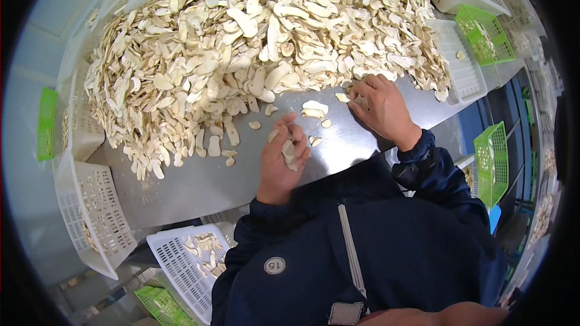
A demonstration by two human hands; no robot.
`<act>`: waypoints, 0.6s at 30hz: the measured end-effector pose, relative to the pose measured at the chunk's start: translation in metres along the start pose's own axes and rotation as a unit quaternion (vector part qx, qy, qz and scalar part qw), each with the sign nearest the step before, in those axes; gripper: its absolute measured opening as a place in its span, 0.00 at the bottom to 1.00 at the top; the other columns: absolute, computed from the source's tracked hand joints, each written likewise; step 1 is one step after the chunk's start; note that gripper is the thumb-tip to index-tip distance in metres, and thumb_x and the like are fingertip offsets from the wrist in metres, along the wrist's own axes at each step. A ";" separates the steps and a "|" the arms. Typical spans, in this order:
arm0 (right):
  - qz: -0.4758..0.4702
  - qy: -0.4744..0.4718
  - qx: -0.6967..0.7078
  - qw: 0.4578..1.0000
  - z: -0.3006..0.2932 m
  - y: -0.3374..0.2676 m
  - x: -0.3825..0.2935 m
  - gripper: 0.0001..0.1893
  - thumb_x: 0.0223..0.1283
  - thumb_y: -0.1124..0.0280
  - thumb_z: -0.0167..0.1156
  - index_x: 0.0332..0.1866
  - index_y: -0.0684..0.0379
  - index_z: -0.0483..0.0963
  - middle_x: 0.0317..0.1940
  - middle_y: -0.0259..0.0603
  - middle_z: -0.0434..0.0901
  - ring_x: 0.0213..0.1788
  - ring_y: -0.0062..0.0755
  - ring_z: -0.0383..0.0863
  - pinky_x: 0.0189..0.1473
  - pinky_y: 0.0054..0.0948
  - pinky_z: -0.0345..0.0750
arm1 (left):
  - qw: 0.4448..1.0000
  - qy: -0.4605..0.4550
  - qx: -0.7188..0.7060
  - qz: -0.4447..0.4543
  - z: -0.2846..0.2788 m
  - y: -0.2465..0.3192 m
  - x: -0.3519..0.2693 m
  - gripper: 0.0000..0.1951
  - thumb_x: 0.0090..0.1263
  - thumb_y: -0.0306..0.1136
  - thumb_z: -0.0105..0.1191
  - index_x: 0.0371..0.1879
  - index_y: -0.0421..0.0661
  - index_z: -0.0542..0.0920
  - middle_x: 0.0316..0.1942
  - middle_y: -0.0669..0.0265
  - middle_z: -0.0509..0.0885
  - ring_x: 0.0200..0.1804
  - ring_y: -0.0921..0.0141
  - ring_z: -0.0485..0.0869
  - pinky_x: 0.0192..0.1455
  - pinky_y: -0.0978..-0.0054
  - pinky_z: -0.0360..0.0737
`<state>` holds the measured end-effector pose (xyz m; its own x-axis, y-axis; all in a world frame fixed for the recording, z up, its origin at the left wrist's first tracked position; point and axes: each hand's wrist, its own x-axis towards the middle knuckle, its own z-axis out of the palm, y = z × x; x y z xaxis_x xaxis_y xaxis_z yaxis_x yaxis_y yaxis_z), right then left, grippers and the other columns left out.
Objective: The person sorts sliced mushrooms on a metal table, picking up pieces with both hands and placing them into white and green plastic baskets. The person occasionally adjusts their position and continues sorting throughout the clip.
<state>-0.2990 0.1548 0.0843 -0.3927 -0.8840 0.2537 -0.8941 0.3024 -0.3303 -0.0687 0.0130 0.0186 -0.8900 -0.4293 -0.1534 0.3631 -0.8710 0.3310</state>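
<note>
My left hand is palm up over the steel table, its fingers curled around several pale dried mushroom slices. To the right, my right hand reaches palm down to the front edge of a large heap of dried mushroom slices. Its thumb and fingers close around a pale slice, mostly hidden by the hand. Just left of those fingertips lies a small slice. Between my hands, a larger white slice and small fragments rest on the metal.
A shallow white tray holds one small piece at the heap's right. Green baskets stand at right and far right. White perforated crates line the left side; another crate with slices sits below the table edge.
</note>
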 end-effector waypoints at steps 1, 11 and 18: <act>-0.011 -0.003 0.016 1.000 -0.001 0.003 0.001 0.13 0.60 0.67 0.75 0.47 0.55 0.83 0.41 0.42 0.82 0.48 0.50 0.82 0.53 0.43 0.80 | 1.000 -0.003 -0.003 -0.001 0.001 0.000 0.001 0.17 0.90 0.38 0.47 0.70 0.45 0.74 0.41 0.67 0.76 0.34 0.74 0.73 0.33 0.76 0.72; -0.065 -0.066 0.062 0.994 -0.003 0.013 0.025 0.11 0.59 0.72 0.72 0.46 0.54 0.83 0.42 0.41 0.81 0.49 0.48 0.81 0.53 0.42 0.80 | 1.000 -0.015 0.002 0.004 0.004 0.000 0.002 0.18 0.90 0.38 0.47 0.70 0.44 0.74 0.42 0.66 0.77 0.36 0.74 0.74 0.35 0.76 0.73; -0.080 0.063 0.021 0.995 -0.018 0.027 0.026 0.15 0.60 0.80 0.66 0.51 0.55 0.85 0.48 0.44 0.86 0.52 0.50 0.85 0.51 0.42 0.82 | 1.000 -0.023 -0.004 0.003 0.002 -0.001 0.004 0.17 0.89 0.38 0.48 0.70 0.44 0.75 0.42 0.66 0.78 0.36 0.74 0.74 0.36 0.76 0.73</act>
<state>-0.3370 0.1466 0.0986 -0.2728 -0.8668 0.4175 -0.9385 0.1442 -0.3138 -0.0730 0.0124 0.0201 -0.8993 -0.4236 -0.1089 0.3709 -0.8705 0.3235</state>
